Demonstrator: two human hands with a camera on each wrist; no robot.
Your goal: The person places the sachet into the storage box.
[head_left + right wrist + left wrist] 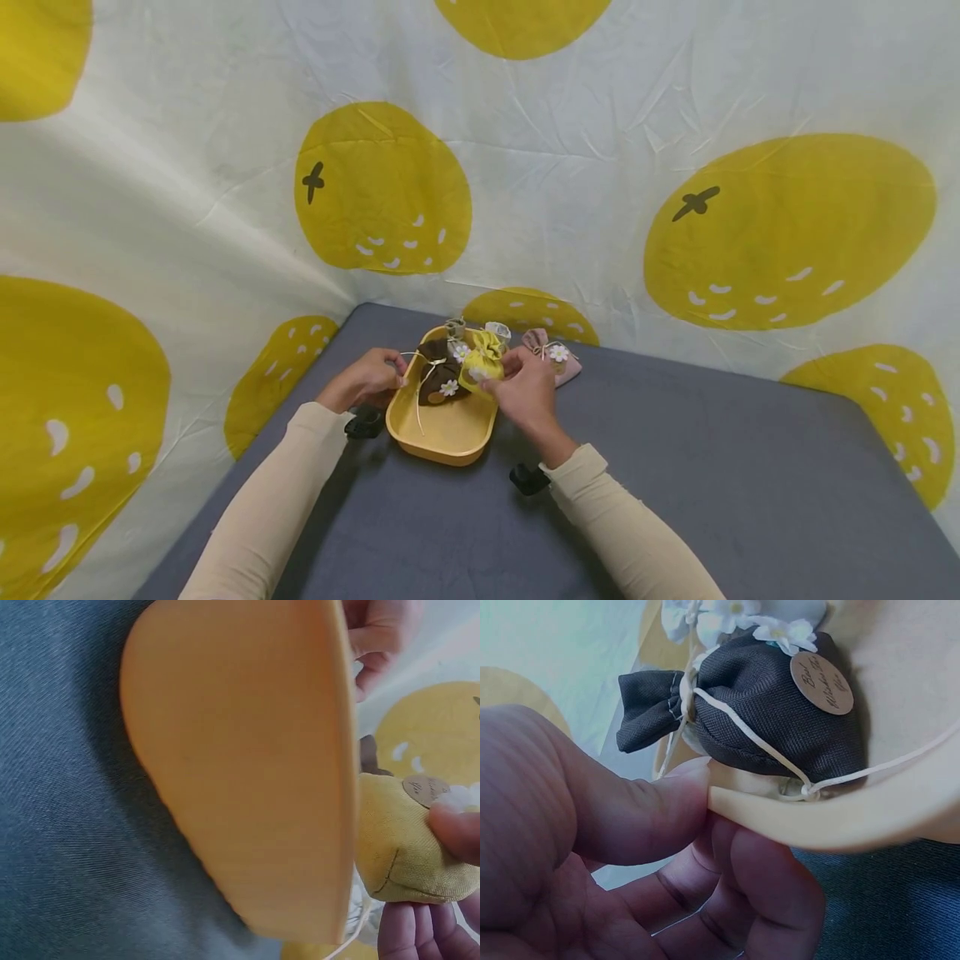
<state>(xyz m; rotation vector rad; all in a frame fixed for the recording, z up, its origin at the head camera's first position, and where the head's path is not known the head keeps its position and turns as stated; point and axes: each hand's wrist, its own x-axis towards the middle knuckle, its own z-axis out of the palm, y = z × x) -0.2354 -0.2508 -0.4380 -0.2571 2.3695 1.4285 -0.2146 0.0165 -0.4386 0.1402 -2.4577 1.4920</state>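
Note:
A pale orange tray (442, 450) stands on the grey table, and my left hand (369, 379) pinches its left rim between thumb and fingers. Inside lies a dark brown drawstring pouch (780, 712) with a white cord, a round paper label and white cloth flowers. My right hand (528, 396) holds a yellow drawstring pouch (409, 840) with thumb and fingers, over the tray's right rim. In the head view the yellow pouch overlaps the brown one. A pink pouch (568, 367) with a white flower lies on the table just beyond the right hand.
An olive-grey pouch (455, 328) shows at the tray's far end, with a whitish pouch (498, 332) beside it. A white curtain (555, 208) printed with yellow fruit hangs behind and left of the table (675, 483).

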